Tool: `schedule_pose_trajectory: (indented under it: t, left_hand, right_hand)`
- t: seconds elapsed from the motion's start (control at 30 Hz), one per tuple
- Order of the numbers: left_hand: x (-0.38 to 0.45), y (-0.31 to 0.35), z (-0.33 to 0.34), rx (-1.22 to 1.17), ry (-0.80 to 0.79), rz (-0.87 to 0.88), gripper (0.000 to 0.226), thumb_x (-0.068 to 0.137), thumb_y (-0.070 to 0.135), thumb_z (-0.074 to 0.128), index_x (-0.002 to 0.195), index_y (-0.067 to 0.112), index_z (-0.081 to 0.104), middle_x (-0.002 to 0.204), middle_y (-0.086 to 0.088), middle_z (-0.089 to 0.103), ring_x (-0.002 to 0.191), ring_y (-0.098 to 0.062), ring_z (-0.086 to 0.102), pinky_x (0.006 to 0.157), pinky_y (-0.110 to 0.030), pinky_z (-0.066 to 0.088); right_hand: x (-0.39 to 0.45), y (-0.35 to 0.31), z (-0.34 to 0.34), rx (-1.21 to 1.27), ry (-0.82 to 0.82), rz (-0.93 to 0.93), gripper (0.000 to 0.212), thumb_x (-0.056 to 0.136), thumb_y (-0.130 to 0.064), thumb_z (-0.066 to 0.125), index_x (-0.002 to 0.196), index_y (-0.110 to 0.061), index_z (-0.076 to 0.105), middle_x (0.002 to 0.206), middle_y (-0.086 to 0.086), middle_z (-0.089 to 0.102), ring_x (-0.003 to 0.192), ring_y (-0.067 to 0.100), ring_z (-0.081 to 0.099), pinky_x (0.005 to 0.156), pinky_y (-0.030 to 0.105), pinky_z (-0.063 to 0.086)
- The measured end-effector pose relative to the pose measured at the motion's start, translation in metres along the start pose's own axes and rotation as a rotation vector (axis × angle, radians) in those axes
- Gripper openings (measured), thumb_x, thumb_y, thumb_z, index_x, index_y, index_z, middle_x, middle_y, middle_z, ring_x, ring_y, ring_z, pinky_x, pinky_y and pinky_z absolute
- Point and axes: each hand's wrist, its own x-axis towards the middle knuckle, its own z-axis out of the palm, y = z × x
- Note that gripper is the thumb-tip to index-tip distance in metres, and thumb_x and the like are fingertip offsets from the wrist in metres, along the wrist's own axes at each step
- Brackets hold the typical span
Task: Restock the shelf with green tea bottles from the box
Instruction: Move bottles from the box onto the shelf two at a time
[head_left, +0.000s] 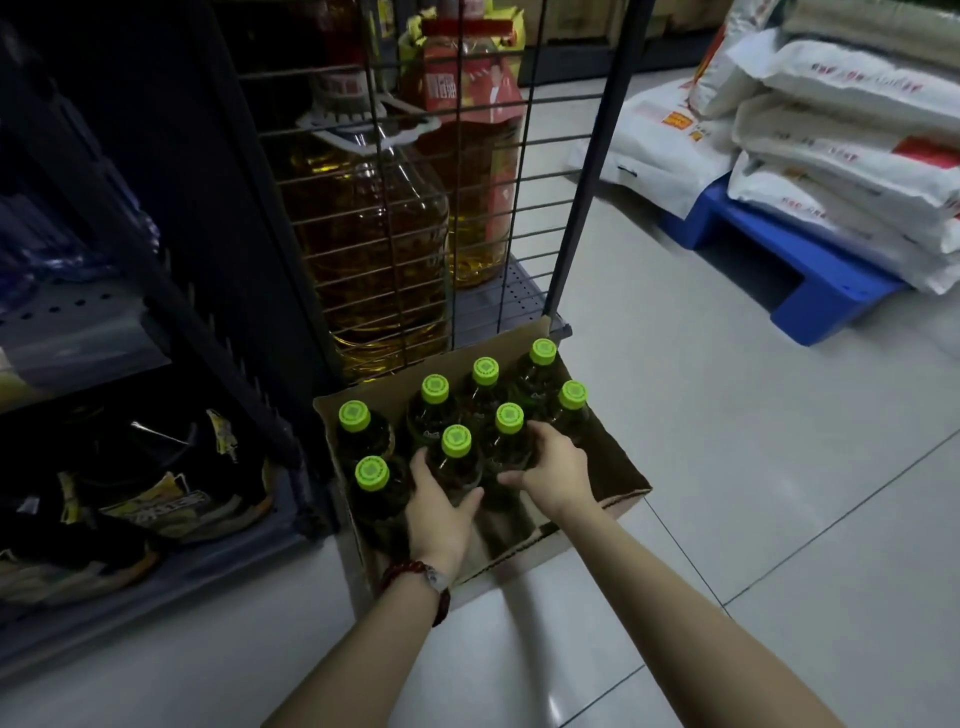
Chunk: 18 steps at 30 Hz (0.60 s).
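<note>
Pale floor tiles (727, 467) run under everything; dim shelving (78, 322) fills your left side, with dark snack bags (156, 499) on its lowest level. Just right of that, behind a wire grid, stand two large oil jugs (374, 234). White sacks (841, 156) lie on a blue pallet (810, 280) at far right.

Cardboard box (613, 467) sits on the floor at the foot of the oil rack. Eight green tea bottles (355, 415) stand upright inside, caps up; the near right part of the box is empty.

Your left hand (439, 512) wraps a front-row bottle (456, 441) at its shoulder, fingers curled round the body. Your right hand (558, 470) curls round the neighbouring bottle (509, 419) the same way. Neither bottle is clearly lifted; cannot tell.

Handling judgement: the bottles appear full, so moderately heavy for one hand each. Plastic walls likely flex a little, and the surface may be slick. Grip the upper body below the cap, not the cap alone. Lift straight up to clear the neighbours.
</note>
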Motion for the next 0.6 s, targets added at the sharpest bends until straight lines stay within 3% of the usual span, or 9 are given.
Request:
schedule_pose_trajectory:
  t: [0.27, 0.4, 0.6]
  left_hand:
    - [0.009, -0.004, 0.009, -0.063, 0.029, 0.03, 0.085, 0.074, 0.014, 0.076, 0.142, 0.018, 0.025, 0.139, -0.016, 0.048, 0.129, -0.031, 0.046, 0.105, -0.04, 0.039]
    - [0.013, -0.003, 0.011, -0.082, 0.051, 0.045, 0.084, 0.071, 0.011, 0.079, 0.139, 0.019, 0.029, 0.138, -0.014, 0.048, 0.127, -0.029, 0.047, 0.104, -0.036, 0.039]
    - [0.011, -0.005, 0.012, -0.1, 0.068, 0.063, 0.078, 0.072, 0.006, 0.077, 0.136, 0.018, 0.035, 0.132, -0.012, 0.054, 0.122, -0.026, 0.052, 0.098, -0.028, 0.04]
  right_hand:
    - [0.023, 0.012, 0.009, 0.026, -0.031, -0.055, 0.085, 0.057, -0.017, 0.089, 0.128, -0.035, 0.044, 0.13, 0.0, 0.057, 0.133, 0.03, 0.04, 0.112, 0.049, 0.036]
    - [0.029, 0.017, 0.015, 0.049, -0.061, -0.116, 0.093, 0.055, -0.017, 0.091, 0.132, -0.029, 0.039, 0.133, 0.001, 0.055, 0.132, 0.024, 0.043, 0.111, 0.037, 0.033]
    - [0.031, 0.025, 0.015, 0.055, -0.023, -0.159, 0.085, 0.054, -0.016, 0.089, 0.126, -0.03, 0.045, 0.124, -0.002, 0.061, 0.127, 0.023, 0.048, 0.109, 0.036, 0.038]
